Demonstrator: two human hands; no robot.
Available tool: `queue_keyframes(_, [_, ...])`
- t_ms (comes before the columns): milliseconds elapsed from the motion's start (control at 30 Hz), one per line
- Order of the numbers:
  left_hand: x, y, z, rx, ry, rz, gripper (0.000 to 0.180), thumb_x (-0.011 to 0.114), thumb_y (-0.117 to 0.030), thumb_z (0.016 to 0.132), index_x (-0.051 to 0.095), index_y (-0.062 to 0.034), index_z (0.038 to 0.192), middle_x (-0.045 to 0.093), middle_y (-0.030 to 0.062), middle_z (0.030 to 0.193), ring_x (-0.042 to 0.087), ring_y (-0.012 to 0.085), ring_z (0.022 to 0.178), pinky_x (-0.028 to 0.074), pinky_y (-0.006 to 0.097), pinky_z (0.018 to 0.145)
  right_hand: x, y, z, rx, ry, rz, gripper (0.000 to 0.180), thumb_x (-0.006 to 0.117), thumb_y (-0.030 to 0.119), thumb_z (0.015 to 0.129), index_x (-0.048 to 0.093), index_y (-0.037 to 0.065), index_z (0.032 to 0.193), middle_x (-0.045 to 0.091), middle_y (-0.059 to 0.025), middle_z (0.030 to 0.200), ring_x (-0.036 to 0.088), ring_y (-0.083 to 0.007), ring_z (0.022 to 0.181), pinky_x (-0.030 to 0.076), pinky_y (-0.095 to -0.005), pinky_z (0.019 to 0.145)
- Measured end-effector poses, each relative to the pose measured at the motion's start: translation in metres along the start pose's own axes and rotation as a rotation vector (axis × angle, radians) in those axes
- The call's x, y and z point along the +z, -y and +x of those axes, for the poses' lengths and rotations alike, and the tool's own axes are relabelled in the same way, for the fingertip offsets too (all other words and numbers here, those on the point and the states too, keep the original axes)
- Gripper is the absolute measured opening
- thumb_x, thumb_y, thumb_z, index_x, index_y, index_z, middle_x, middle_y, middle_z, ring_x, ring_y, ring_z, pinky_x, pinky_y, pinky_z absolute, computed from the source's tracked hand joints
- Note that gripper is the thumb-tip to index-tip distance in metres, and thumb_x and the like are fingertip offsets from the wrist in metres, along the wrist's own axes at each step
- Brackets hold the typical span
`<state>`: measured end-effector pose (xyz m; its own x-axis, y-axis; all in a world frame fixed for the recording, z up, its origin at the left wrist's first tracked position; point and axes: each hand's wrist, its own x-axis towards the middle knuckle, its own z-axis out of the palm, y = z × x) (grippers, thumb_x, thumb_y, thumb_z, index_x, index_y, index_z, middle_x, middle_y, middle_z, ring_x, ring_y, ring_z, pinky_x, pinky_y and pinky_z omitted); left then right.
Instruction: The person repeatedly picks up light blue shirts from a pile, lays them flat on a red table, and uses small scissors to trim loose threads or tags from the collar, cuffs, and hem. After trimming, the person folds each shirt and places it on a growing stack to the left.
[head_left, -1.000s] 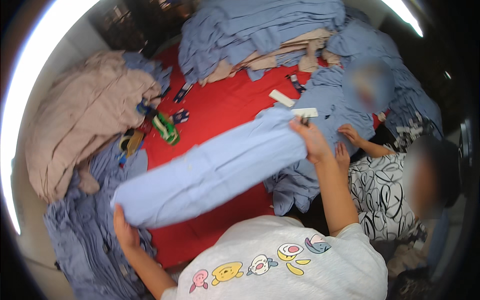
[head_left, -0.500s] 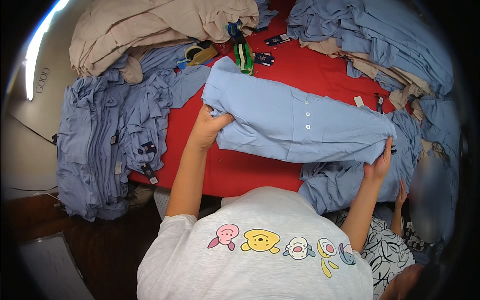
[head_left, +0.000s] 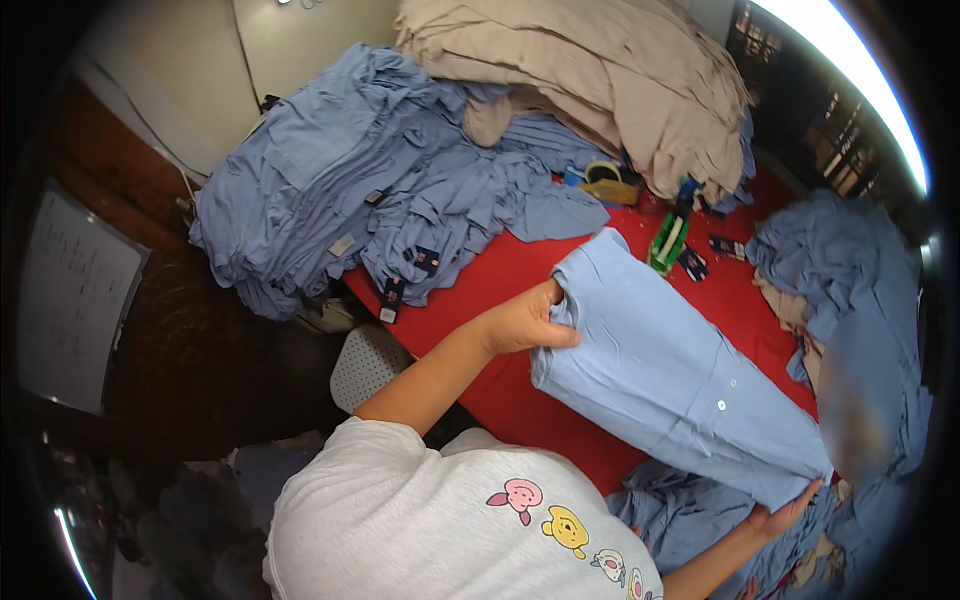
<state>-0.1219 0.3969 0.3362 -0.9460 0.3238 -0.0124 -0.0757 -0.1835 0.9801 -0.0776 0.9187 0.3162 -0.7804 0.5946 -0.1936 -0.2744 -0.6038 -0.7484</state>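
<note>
A folded light blue shirt (head_left: pixel 660 360) with small white buttons stretches between my two hands above the red-covered table. My left hand (head_left: pixel 530 322) grips its left end, thumb on top and fingers tucked under the cloth. At the opposite end, lower right, my right hand (head_left: pixel 785 513) holds the edge of the same shirt from below. The shirt slants down toward the right. Beneath its right end lies a heap of loose blue garments (head_left: pixel 660 510).
Blue garments with dark tags (head_left: pixel 300 200) are piled at the left, and beige cloth (head_left: pixel 590 60) is stacked at the back. Tape dispenser (head_left: pixel 605 185), green tool (head_left: pixel 667 245) and loose tags (head_left: pixel 692 263) lie on the red cloth (head_left: pixel 500 265). A perforated white stool (head_left: pixel 370 370) stands left of the table.
My view has turned to the left, so the table and piles appear swung round to the right. The shirt is still in both hands and now slants more steeply.
</note>
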Motion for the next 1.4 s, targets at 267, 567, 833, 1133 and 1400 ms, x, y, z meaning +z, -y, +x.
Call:
queue_keyframes(267, [-0.149, -0.047, -0.115, 0.183, -0.263, -0.061, 0.091, 0.080, 0.001, 0.077, 0.035, 0.0014, 0.156, 0.053, 0.0085, 0.145, 0.051, 0.0183, 0.132, 0.038, 0.036, 0.114, 0.150, -0.077, -0.005, -0.221, 0.528, -0.336, 0.051, 0.052, 0.012, 0.107, 0.042, 0.002, 0.156, 0.046, -0.0154, 0.156, 0.051, -0.0288, 0.136, 0.038, -0.0405, 0.118])
queue_keyframes(567, [-0.370, -0.212, -0.310, 0.683, -0.941, 0.237, 0.062, 0.078, 0.001, 0.081, 0.052, -0.0011, 0.138, 0.063, 0.0053, 0.126, 0.061, 0.0149, 0.112, 0.051, 0.032, 0.100, 0.596, -0.299, -0.136, 0.242, 1.136, -0.146, 0.040, 0.061, 0.027, 0.106, 0.059, 0.002, 0.136, 0.065, -0.0088, 0.131, 0.064, -0.0192, 0.120, 0.052, -0.0349, 0.101])
queue_keyframes(833, [-0.437, -0.202, -0.376, 0.556, -1.247, 0.390, 0.067, 0.078, -0.005, 0.083, 0.048, 0.0055, 0.142, 0.059, 0.0112, 0.135, 0.056, 0.0209, 0.125, 0.045, 0.033, 0.107, 0.816, -0.448, -0.249, -0.066, 1.337, -0.657, 0.041, 0.065, 0.045, 0.102, 0.068, 0.008, 0.120, 0.065, -0.0005, 0.094, 0.061, -0.0109, 0.075, 0.048, -0.0297, 0.063])
queue_keyframes(1133, [-0.434, -0.102, -0.458, 0.099, -1.400, 0.102, 0.057, 0.073, -0.017, 0.094, 0.049, 0.0054, 0.141, 0.062, 0.0180, 0.134, 0.068, 0.0247, 0.111, 0.052, 0.039, 0.101, 0.702, -0.593, -0.272, -0.469, 1.530, -0.888, 0.043, 0.048, 0.026, 0.109, 0.056, 0.010, 0.148, 0.064, -0.0128, 0.123, 0.061, -0.0180, 0.098, 0.049, -0.0302, 0.070])
queue_keyframes(1400, [-0.395, -0.138, -0.428, 0.279, -1.766, 0.616, 0.022, 0.070, -0.013, 0.098, 0.069, -0.0017, 0.117, 0.074, 0.0107, 0.099, 0.068, 0.0121, 0.084, 0.057, 0.029, 0.076, 0.457, -0.493, -0.194, -0.245, 1.417, -0.981, 0.044, 0.039, 0.024, 0.114, 0.046, 0.006, 0.153, 0.065, -0.0183, 0.135, 0.072, -0.0176, 0.097, 0.053, -0.0247, 0.072])
